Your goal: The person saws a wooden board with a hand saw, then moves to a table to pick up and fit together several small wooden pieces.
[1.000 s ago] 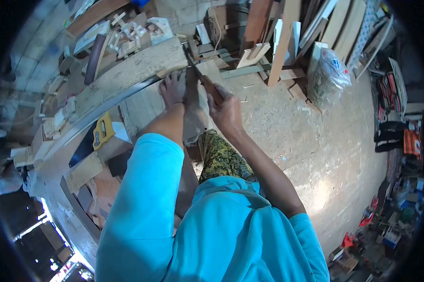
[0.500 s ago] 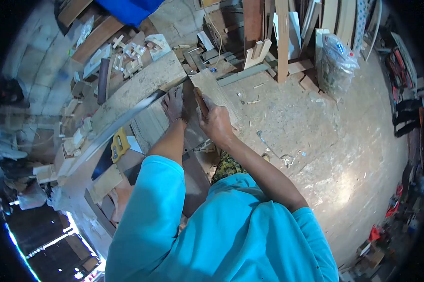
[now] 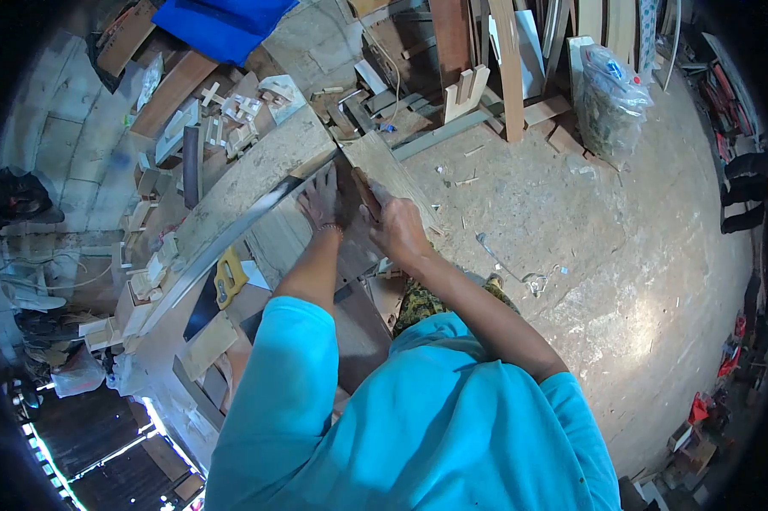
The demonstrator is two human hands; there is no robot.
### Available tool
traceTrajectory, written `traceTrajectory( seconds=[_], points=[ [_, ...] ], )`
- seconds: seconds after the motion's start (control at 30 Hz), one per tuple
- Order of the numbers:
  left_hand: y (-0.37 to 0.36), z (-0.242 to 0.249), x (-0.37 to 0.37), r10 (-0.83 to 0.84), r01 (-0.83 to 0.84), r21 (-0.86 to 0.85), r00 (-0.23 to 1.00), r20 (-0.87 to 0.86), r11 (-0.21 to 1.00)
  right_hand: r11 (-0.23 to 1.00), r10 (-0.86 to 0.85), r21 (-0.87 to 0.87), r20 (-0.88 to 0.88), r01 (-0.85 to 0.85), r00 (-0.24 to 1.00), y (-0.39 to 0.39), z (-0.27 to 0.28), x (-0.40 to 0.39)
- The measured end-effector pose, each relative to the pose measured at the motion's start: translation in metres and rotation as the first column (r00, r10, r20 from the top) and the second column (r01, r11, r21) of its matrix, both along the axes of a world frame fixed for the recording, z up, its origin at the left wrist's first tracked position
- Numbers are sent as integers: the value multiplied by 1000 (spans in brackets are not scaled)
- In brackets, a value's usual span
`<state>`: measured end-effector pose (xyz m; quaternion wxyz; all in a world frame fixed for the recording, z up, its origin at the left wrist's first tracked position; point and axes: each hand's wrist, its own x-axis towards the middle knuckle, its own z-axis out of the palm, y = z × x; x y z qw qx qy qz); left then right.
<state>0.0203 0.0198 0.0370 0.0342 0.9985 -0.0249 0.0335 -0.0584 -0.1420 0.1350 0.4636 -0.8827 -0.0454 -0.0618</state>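
Observation:
My left hand (image 3: 319, 203) lies with fingers spread on a dark wooden board (image 3: 354, 247) on the workbench. To its right, my right hand (image 3: 398, 228) is closed around a narrow brown wooden piece (image 3: 366, 191), held over the board's right side. Its lower end is hidden by my fingers, and I cannot make out whether it is a tool's handle. A pale wooden plank (image 3: 375, 157) lies just beyond it. Left of the board is a lighter grey-brown wood panel (image 3: 277, 230). Farther left lies a handsaw with a yellow handle (image 3: 230, 278).
A long metal straightedge-like strip (image 3: 218, 255) runs along the bench. Small wooden pieces (image 3: 239, 111) crowd its far left side. Planks (image 3: 507, 68) lean upright at the back, beside a filled clear plastic bag (image 3: 610, 106). Offcuts litter the concrete floor (image 3: 588, 255).
The camera view has shifted slightly. My left hand stays spread on the board, and my right hand keeps hold of the brown wooden piece, a little lower in view.

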Motion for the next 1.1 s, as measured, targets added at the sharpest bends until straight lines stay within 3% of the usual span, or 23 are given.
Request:
traceTrajectory(
  seconds=[0.17, 0.3, 0.37, 0.47, 0.57, 0.67, 0.77, 0.87, 1.03, 1.1],
  points=[
    [-4, 6, 8, 48, -49, -8, 999, -8, 999, 998, -20, 55, -154, 29, 988, -2, 28, 0],
    [0, 1, 9, 67, -67, -54, 998, 4, 996, 999, 34, 24, -81, -32, 996, 3, 18, 2],
    [0, 3, 7, 60, -59, -53, 998, 19, 997, 995, -6, 102, -132, 20, 991, 3, 32, 4],
    [-7, 16, 5, 77, -76, -87, 997, 10, 993, 999, 53, 18, -131, -51, 990, 1, 30, 7],
    [-6, 18, 5, 98, -100, -108, 995, -20, 989, 999, 5, 50, -130, 1, 992, 1, 61, -3],
    [0, -9, 11, 76, -66, -105, 993, 86, 992, 1000, 12, 8, -226, -11, 974, -16, 90, -34],
    [5, -22, 20, 110, -94, -117, 984, 142, 989, 999, 25, 47, -95, -21, 995, -38, 96, -69],
    [-3, -5, 11, 112, -96, -155, 989, 98, 983, 996, 3, 85, -130, 8, 992, -43, 114, -91],
    [2, -11, 13, 101, -83, -149, 987, 123, 985, 999, 4, 33, -126, 0, 992, -33, 103, -77],
    [-4, 8, 5, 98, -79, -148, 988, 122, 986, 992, 72, 102, -18, -70, 997, -27, 103, -58]
  ],
)
